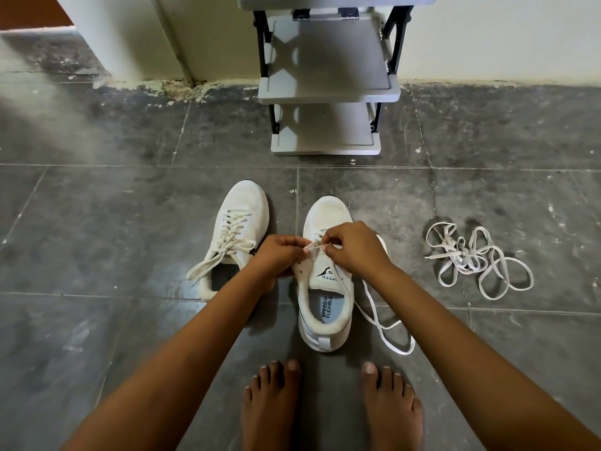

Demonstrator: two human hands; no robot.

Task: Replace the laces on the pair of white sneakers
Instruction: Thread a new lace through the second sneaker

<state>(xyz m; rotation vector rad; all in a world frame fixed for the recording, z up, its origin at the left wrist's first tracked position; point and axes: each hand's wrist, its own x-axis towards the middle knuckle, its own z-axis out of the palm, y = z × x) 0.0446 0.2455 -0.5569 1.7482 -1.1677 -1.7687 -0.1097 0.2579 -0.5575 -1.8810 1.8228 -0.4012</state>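
Right now my left hand (279, 252) and my right hand (354, 247) pinch the lace (313, 246) on top of the white sneaker (327, 336) on the floor (130, 222) by my toes (276, 369), and a hard tug may pull its end right back out.

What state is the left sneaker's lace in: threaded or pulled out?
Threaded but untied. The lace crisscrosses the eyelets of the left sneaker, and its loose ends trail past the collar toward the floor.

Home entryway, grey plastic shoe rack (328, 89) against cream wall (487, 34), worn dark tiled floor (130, 206)
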